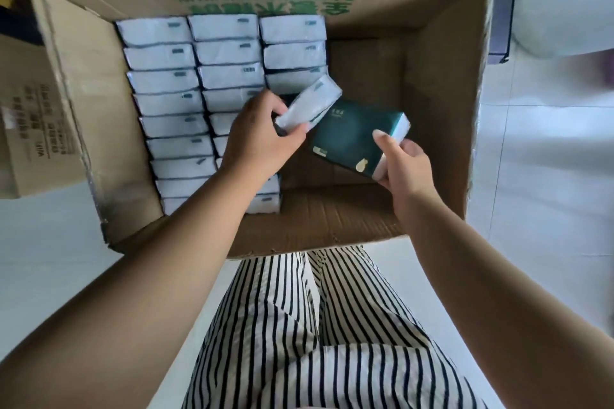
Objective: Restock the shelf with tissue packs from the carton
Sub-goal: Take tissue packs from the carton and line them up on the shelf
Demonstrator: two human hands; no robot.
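A large open cardboard carton (445, 76) stands on the floor in front of me. Its left part holds several rows of tissue packs (166, 103) standing on edge, white ends up. The right part shows the bare carton bottom. My left hand (255, 139) grips one tissue pack (309, 104) by its lower end, tilted, white side showing, above the rows. My right hand (402, 159) holds a second pack (352, 136) with its dark green face up, thumb on top, over the bare part of the carton.
A smaller cardboard box (30, 129) sits to the left of the carton. Pale floor tiles (545, 176) surround it. Dark shelf edges (505, 10) with coloured goods run along the top. My striped trousers (315, 325) fill the bottom.
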